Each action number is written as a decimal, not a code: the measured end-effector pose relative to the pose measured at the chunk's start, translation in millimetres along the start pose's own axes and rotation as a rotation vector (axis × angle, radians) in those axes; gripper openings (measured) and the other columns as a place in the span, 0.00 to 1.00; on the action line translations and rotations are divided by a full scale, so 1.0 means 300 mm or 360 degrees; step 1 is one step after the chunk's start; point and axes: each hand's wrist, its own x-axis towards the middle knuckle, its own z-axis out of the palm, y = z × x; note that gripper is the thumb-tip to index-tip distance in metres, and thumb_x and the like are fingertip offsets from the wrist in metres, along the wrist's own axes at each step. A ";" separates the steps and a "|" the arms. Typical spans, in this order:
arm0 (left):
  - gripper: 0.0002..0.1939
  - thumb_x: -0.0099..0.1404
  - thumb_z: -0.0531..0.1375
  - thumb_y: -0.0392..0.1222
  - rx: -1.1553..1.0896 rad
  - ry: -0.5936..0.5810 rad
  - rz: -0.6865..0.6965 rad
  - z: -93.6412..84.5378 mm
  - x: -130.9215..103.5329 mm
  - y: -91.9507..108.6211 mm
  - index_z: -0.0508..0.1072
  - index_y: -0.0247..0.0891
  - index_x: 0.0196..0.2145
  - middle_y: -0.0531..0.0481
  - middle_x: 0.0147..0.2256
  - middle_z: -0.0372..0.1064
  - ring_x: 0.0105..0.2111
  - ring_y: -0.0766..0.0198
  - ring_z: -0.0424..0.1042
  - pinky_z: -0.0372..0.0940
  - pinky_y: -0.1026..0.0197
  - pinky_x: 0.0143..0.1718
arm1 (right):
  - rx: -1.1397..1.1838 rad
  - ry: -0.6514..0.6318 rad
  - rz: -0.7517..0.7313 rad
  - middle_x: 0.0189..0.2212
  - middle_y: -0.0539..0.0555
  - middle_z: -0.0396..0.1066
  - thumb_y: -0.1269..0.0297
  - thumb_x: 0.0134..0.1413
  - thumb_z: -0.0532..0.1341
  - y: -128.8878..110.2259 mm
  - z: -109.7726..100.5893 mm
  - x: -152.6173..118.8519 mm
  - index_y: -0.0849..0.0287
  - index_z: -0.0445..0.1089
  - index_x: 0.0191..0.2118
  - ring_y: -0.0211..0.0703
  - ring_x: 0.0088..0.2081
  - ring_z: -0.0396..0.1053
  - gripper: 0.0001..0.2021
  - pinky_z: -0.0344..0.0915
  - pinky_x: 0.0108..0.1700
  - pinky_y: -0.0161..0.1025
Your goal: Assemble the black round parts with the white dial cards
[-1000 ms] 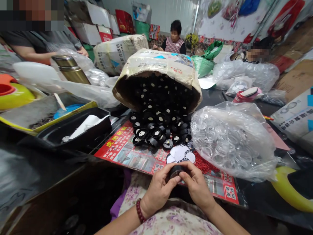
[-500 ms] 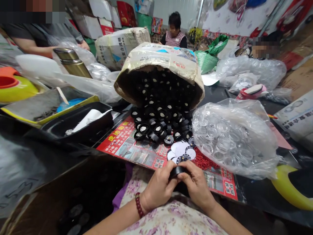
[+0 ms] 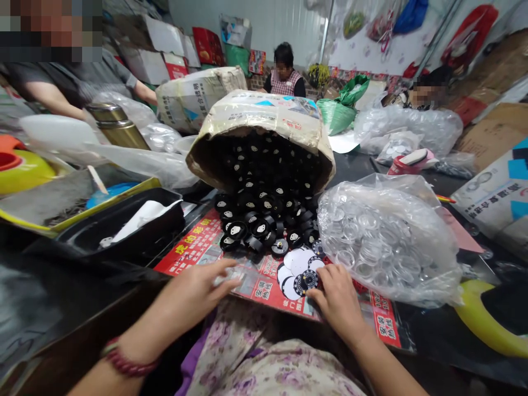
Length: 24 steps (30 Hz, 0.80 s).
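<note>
My left hand (image 3: 198,294) hangs over the left part of a red printed sheet (image 3: 187,256), slightly blurred, thumb and fingers apart with nothing in them. My right hand (image 3: 340,300) is beside a small pile of round paper dials (image 3: 300,259), some white side up, one showing a black printed face (image 3: 306,282). Its thumb and fingers are spread at the pile's right edge; whether they touch a dial I cannot tell. Beyond the pile, black round cases (image 3: 259,226) spill from a tipped sack (image 3: 264,113). Red small bits lie partly hidden behind my right hand.
A clear plastic bag (image 3: 388,236) of transparent rings is at the right, near a yellow curved object (image 3: 484,319). On the left are a black tray (image 3: 124,220), a yellow-edged tray (image 3: 53,209) and a metallic flask (image 3: 117,126). Other people sit or stand across the table.
Both hands held a black round case together; now they are apart and it is out of them. My left hand has moved left, my right hand slightly right, beside the dials.
</note>
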 end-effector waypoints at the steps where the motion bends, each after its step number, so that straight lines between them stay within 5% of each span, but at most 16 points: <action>1: 0.16 0.56 0.60 0.49 0.0156 -0.0108 0.0126 0.033 0.026 0.040 0.74 0.46 0.43 0.48 0.37 0.77 0.31 0.55 0.73 0.63 0.61 0.32 | -0.0107 0.0005 -0.0005 0.38 0.59 0.67 0.65 0.47 0.66 -0.013 0.009 0.016 0.59 0.67 0.37 0.55 0.42 0.61 0.11 0.59 0.44 0.50; 4: 0.18 0.62 0.55 0.40 0.0527 -0.0140 0.0414 0.142 0.103 0.152 0.68 0.46 0.50 0.48 0.52 0.69 0.42 0.55 0.73 0.64 0.59 0.41 | -0.0214 0.0048 -0.0022 0.37 0.58 0.66 0.65 0.46 0.66 -0.039 0.031 0.045 0.59 0.64 0.33 0.53 0.40 0.60 0.10 0.59 0.43 0.49; 7: 0.21 0.61 0.52 0.31 0.0808 -0.0145 0.0529 0.223 0.167 0.206 0.66 0.44 0.51 0.46 0.53 0.66 0.39 0.56 0.74 0.66 0.58 0.37 | -0.0195 0.0106 -0.0031 0.36 0.56 0.65 0.68 0.47 0.64 -0.042 0.047 0.052 0.58 0.62 0.32 0.50 0.39 0.60 0.09 0.59 0.41 0.46; 11: 0.22 0.61 0.49 0.27 0.0869 -0.0182 0.0577 0.268 0.224 0.205 0.65 0.41 0.51 0.43 0.47 0.69 0.34 0.55 0.75 0.66 0.57 0.31 | -0.0067 0.0229 -0.0156 0.31 0.55 0.67 0.77 0.49 0.59 -0.045 0.060 0.033 0.59 0.63 0.34 0.48 0.35 0.62 0.08 0.60 0.38 0.43; 14: 0.24 0.61 0.48 0.27 0.0848 -0.0204 0.0613 0.277 0.246 0.184 0.63 0.42 0.54 0.43 0.48 0.68 0.35 0.55 0.75 0.66 0.57 0.32 | 0.0268 0.0402 -0.0418 0.33 0.56 0.69 0.79 0.55 0.52 -0.049 0.060 -0.010 0.59 0.64 0.45 0.47 0.36 0.65 0.14 0.62 0.38 0.41; 18: 0.29 0.58 0.49 0.24 0.0748 -0.0231 0.0652 0.270 0.258 0.156 0.61 0.46 0.55 0.45 0.51 0.64 0.35 0.57 0.74 0.66 0.58 0.33 | 0.0469 0.0241 -0.0627 0.32 0.55 0.71 0.78 0.57 0.49 -0.036 0.042 -0.073 0.57 0.67 0.45 0.45 0.34 0.66 0.16 0.63 0.36 0.39; 22: 0.28 0.56 0.56 0.27 0.0510 -0.0194 0.0657 0.244 0.236 0.138 0.61 0.46 0.53 0.46 0.52 0.61 0.35 0.61 0.72 0.66 0.60 0.34 | 0.0917 0.0132 -0.0134 0.28 0.53 0.71 0.70 0.58 0.54 -0.026 0.006 -0.071 0.58 0.70 0.35 0.42 0.31 0.67 0.08 0.61 0.33 0.36; 24: 0.27 0.57 0.59 0.30 -0.0121 -0.0134 0.0534 0.231 0.206 0.135 0.59 0.47 0.52 0.48 0.51 0.61 0.30 0.68 0.70 0.65 0.65 0.29 | 0.1375 0.0137 0.0232 0.25 0.50 0.69 0.63 0.55 0.59 -0.041 -0.009 -0.044 0.58 0.70 0.31 0.39 0.27 0.65 0.06 0.60 0.31 0.34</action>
